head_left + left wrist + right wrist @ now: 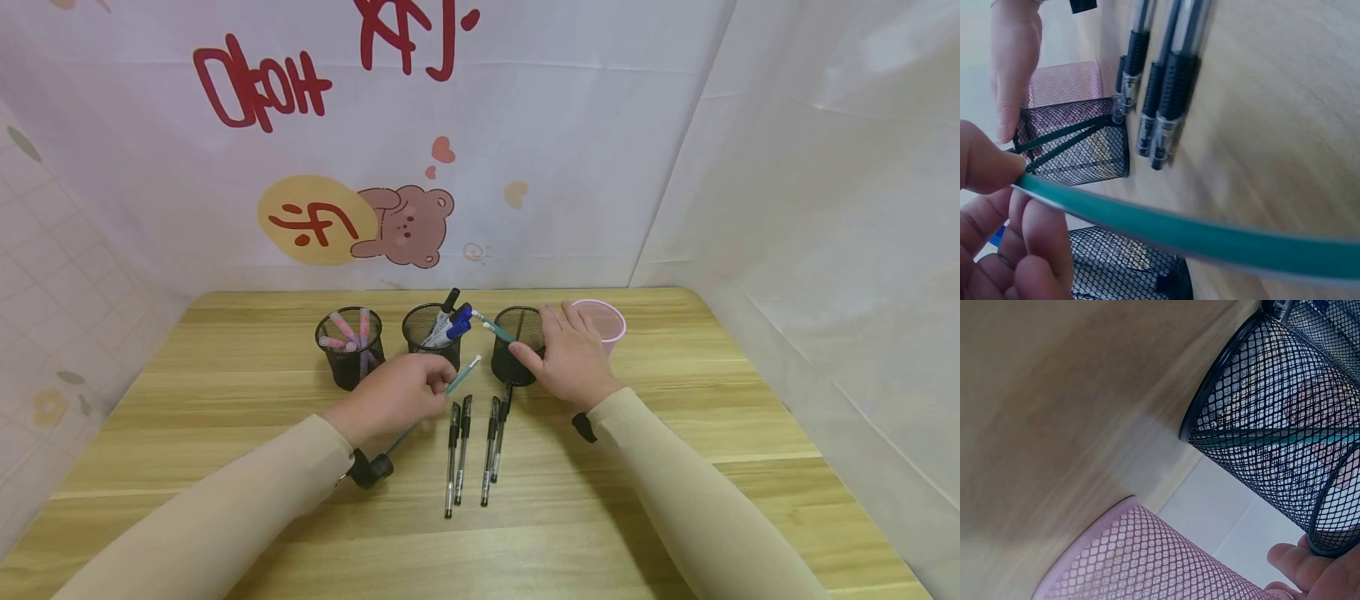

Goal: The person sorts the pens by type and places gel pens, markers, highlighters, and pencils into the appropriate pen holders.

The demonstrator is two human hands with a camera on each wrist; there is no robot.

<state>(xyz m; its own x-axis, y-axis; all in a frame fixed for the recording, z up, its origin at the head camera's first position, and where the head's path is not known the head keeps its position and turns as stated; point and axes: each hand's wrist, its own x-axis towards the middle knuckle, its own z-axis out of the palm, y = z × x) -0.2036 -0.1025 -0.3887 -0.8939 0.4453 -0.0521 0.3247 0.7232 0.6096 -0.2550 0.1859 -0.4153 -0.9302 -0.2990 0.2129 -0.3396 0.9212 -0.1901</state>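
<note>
In the head view, my left hand [401,392] pinches a green pencil [462,375] between thumb and fingers, its white eraser end up. The left wrist view shows this pencil [1179,228] crossing close to the camera. My right hand [573,354] rests at the right rim of a black mesh pen holder [513,367], thumb across the front and fingers straight toward the pink mesh pen holder [611,321]. Two green pencils [498,332] lean inside that black holder. Several black gel pens [487,450] lie on the table below it.
A black mesh holder [437,354] with blue and black markers [453,325] stands behind my left hand. Farther left, another black mesh holder [348,367] contains pink-patterned pens [364,325]. A white printed curtain [555,125] borders the wooden table [675,350].
</note>
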